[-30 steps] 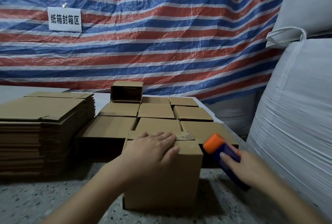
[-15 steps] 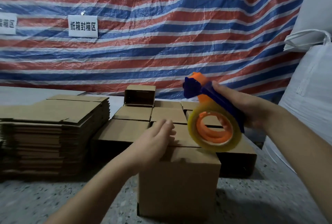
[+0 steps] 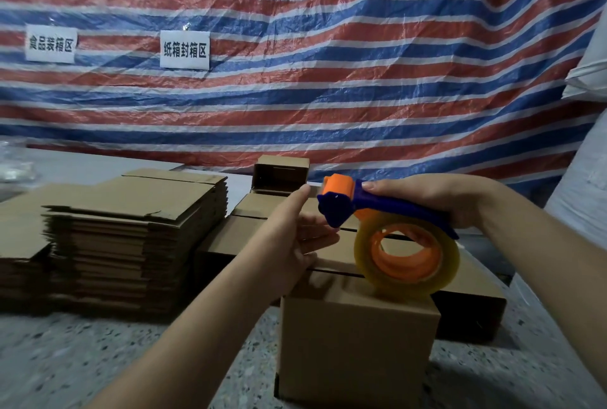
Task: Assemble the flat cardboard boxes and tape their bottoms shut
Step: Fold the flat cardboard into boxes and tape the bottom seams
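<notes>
While the right hand (image 3: 440, 198) keeps its grip curled round the blue handle of the tape dispenser (image 3: 387, 211), the roll of clear tape (image 3: 407, 254) on its orange hub hangs just above the top of the nearest assembled box (image 3: 358, 343), at the box's far right corner; whether the roll touches the cardboard can't be told; the dispenser's orange and blue head points left, twd the left hand (image 3: 295, 238); that hand's grip is wide, fingers straight and spread, holding nothing, w/ the forefinger raised near the dispenser head and the palm over the far left edge of the box top; the box stands upright on the speckled worktop (image 3: 98, 352), closed flaps facing up; behind it, more assembled boxes (image 3: 249, 234) sit packed side by side in rows, closed faces up; one open box (image 3: 281, 175) lies on its side atop the back row, its opening facing the camera; to the left, well apart from the near box, stands a tall stack of flat cardboard blanks (image 3: 131, 238); a red, white and blue striped tarp (image 3: 328, 63) hangs across the back, w/ two white signs (image 3: 184, 49) in Chinese characters fixed to it; white woven sacks (image 3: 588, 178) fill the right edge.
</notes>
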Tool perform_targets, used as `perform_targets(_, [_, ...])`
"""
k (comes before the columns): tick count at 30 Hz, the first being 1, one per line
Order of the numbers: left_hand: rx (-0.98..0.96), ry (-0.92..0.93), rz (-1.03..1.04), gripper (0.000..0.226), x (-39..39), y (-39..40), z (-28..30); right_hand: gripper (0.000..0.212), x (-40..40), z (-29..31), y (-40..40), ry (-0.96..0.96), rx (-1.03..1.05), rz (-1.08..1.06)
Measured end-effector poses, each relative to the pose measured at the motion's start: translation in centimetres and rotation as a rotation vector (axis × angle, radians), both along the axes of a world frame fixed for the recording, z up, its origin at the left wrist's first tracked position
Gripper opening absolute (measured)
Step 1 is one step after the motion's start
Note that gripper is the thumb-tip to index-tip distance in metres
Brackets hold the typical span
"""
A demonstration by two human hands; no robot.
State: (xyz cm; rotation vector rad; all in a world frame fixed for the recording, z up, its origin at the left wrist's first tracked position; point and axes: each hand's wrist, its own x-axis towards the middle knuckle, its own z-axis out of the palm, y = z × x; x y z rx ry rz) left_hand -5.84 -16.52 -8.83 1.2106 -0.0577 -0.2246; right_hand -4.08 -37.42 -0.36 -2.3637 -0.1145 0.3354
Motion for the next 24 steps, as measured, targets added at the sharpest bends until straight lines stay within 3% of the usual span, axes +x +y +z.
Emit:
perform_targets(7, [0.006, 0.008, 0.036, 0.012, 0.0, -0.3, 0.9, 0.09, 0.5, 0.4, 0.1, 0.054, -0.021, 0.053])
perform_targets(10, [0.0, 0.011, 0.129, 0.015, 0.2, -0.4, 0.1, 0.088, 0.6, 0.5, 0.0, 0.052, -0.018, 0.063])
perform_targets(15, [0.153, -0.072, 0.282, 0.015, 0.1, -1.2, -1.3, 0.085, 0.5, 1.2, -0.3, 0.097, -0.112, 0.054])
perform_targets(17, [0.162, -0.057, 0.331, 0.019, 0.4, -1.4, -1.3, 0.092, 0.5, 1.5, -1.3, 0.088, -0.159, 0.036])
perform_targets(21, [-0.083, 0.14, 0.45, 0.023, 1.3, -0.9, -1.2, 0.11, 0.3, 1.7, -4.3, 0.114, -0.261, 0.014])
perform_targets(24, [-0.148, 0.157, 0.469, 0.028, 1.7, -1.0, -1.3, 0.103, 0.1, 1.1, -5.5, 0.16, -0.276, 0.005])
